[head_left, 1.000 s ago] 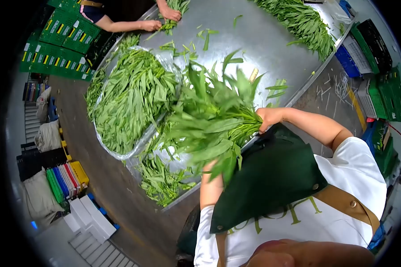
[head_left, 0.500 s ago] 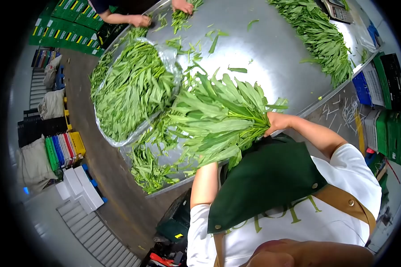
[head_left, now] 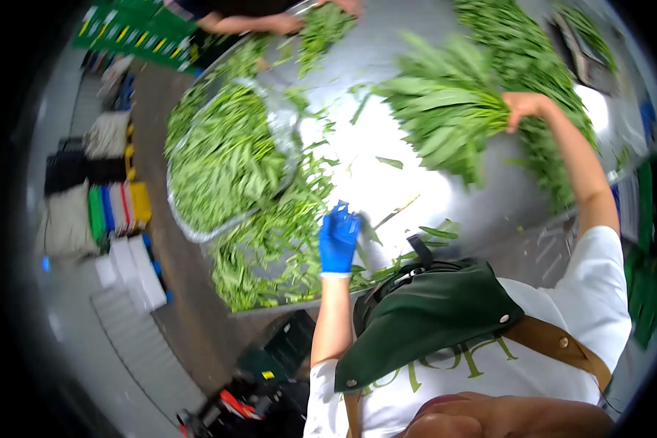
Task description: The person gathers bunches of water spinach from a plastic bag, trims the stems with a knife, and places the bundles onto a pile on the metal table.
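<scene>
My right hand (head_left: pixel 525 109) is wrapped round the stem end of a large leafy green bunch (head_left: pixel 449 106), held out over the metal table (head_left: pixel 482 226) beside a long row of greens (head_left: pixel 544 146). The bunch's leaves fan to the left and are blurred. My left hand (head_left: pixel 339 237), in a blue glove, hovers over the table's near part with bent fingers apart and nothing in them. Loose leaves and stems (head_left: pixel 292 241) lie just left of it. Farther left is a clear plastic bag (head_left: pixel 190 232) full of greens (head_left: pixel 226 160).
Another person's hands (head_left: pixel 288 23) touch a small bunch (head_left: pixel 325 33) at the table's far edge. A scale (head_left: pixel 588 62) stands at the far right. Green crates (head_left: pixel 135 33) are stacked at upper left; a dark crate (head_left: pixel 277 350) sits below the table's near edge.
The bunch has moved away from my body, up and right, with my right hand. My left hand, hidden under the leaves before, now shows apart from it. The view has shifted slightly.
</scene>
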Motion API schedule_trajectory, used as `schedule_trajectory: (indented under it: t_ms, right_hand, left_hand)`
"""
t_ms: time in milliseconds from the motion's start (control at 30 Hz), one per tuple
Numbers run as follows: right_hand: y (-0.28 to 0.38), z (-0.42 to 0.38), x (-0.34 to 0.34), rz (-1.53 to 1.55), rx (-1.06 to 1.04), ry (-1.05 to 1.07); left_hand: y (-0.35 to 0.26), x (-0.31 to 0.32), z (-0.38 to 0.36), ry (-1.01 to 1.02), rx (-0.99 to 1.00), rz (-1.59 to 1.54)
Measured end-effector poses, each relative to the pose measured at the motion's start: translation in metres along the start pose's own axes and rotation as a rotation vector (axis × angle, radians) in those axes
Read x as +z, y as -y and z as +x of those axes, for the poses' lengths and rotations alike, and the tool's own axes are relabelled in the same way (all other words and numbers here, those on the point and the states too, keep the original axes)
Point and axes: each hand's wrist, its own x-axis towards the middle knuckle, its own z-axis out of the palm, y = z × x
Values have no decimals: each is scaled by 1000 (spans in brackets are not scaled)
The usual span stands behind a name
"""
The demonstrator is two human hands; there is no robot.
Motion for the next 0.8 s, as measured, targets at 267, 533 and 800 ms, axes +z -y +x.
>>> schedule_trajectory:
  t_ms: [267,533,800]
  right_hand:
    - [-174,44,-37,225,702,-317]
    - [-36,17,45,-882,413,-878]
    - [63,80,200,-742,98,-708]
  left_hand:
    - [-34,-9,-5,-210,12,240]
    - [-218,43,57,-299,1049,1615]
    - [-292,32,162,-254,594,2669]
